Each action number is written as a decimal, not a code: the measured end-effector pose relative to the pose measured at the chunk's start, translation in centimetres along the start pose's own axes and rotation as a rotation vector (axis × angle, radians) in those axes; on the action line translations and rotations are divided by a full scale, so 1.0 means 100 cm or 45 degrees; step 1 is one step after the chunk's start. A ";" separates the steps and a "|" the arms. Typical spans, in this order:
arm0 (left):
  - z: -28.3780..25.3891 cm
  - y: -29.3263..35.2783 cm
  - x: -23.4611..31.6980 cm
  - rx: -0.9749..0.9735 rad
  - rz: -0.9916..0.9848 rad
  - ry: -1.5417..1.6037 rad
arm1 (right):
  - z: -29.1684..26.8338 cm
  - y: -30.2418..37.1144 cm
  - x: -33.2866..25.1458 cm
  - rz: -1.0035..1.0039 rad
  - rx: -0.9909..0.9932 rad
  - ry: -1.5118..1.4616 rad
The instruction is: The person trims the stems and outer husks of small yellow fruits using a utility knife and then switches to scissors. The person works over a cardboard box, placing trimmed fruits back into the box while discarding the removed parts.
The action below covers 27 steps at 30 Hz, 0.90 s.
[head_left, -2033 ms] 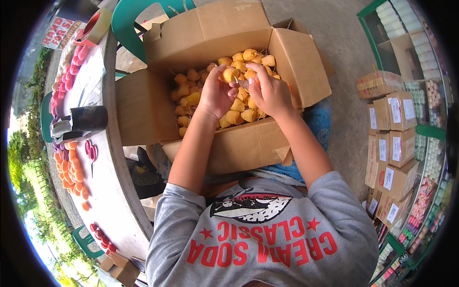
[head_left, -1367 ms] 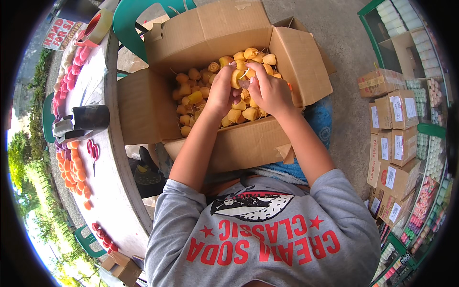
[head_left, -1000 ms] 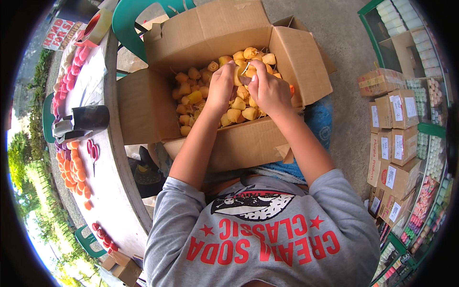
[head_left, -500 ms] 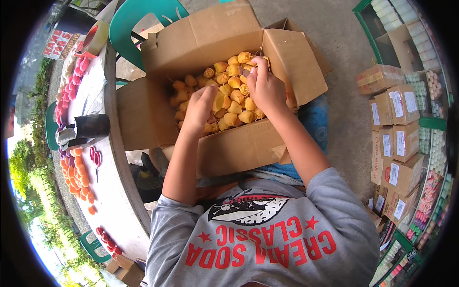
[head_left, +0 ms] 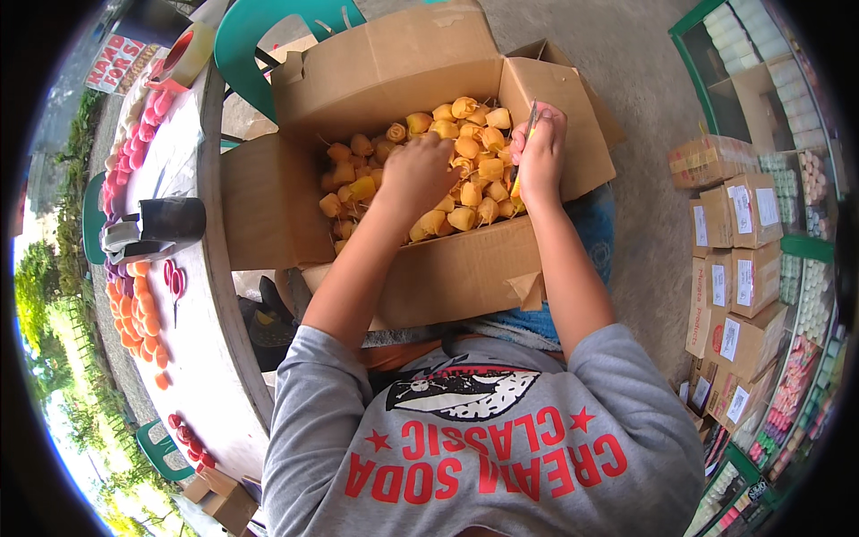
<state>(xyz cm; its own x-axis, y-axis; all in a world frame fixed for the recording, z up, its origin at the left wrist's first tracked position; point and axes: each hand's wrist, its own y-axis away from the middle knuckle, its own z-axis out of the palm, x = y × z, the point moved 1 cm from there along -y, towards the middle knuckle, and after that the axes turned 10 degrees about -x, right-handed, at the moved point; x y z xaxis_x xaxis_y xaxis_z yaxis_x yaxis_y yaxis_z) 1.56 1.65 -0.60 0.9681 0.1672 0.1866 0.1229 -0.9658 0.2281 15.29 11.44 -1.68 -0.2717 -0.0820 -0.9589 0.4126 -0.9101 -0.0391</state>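
Observation:
An open cardboard box (head_left: 465, 268) rests on my lap, filled with several small yellow and orange moulded pieces (head_left: 474, 148) that have thin wicks. My left hand (head_left: 416, 174) lies knuckles-up in the middle of the pile with its fingers curled down among the pieces. Whether it grips one is hidden. My right hand (head_left: 540, 157) is at the right side of the box, against the flap. It is closed on a thin cutter (head_left: 530, 123) with a grey blade pointing up and a yellow handle.
A round table (head_left: 210, 358) at my left carries rows of red, pink and orange pieces, red scissors (head_left: 174, 286), a black tape dispenser (head_left: 165, 224) and a tape roll (head_left: 186, 54). A green chair (head_left: 259, 40) stands behind the box. Stacked cartons (head_left: 734, 259) and shelves line the right.
My hands, first close together over the middle of the pile, have parted. The left moved down-left into the pieces and the right went to the box's right side with the cutter.

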 end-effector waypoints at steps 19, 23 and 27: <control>0.005 0.006 -0.008 -0.096 0.055 2.642 | 0.014 0.019 -0.004 -0.443 -0.460 0.884; 0.016 0.005 -0.008 0.122 -0.364 2.484 | 0.024 0.027 -0.002 -0.633 -0.582 1.163; 0.007 0.006 0.000 0.221 -0.488 2.362 | 0.024 0.026 0.000 -0.611 -0.623 1.290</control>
<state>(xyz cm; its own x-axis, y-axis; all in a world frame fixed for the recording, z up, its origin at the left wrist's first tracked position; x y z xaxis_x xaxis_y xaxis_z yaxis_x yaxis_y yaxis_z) 1.78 0.90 -1.10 -0.5202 0.2048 0.8291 0.3753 -0.8173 0.4373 14.25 8.04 -1.14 0.2235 0.7721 -0.5949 0.7997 -0.4942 -0.3409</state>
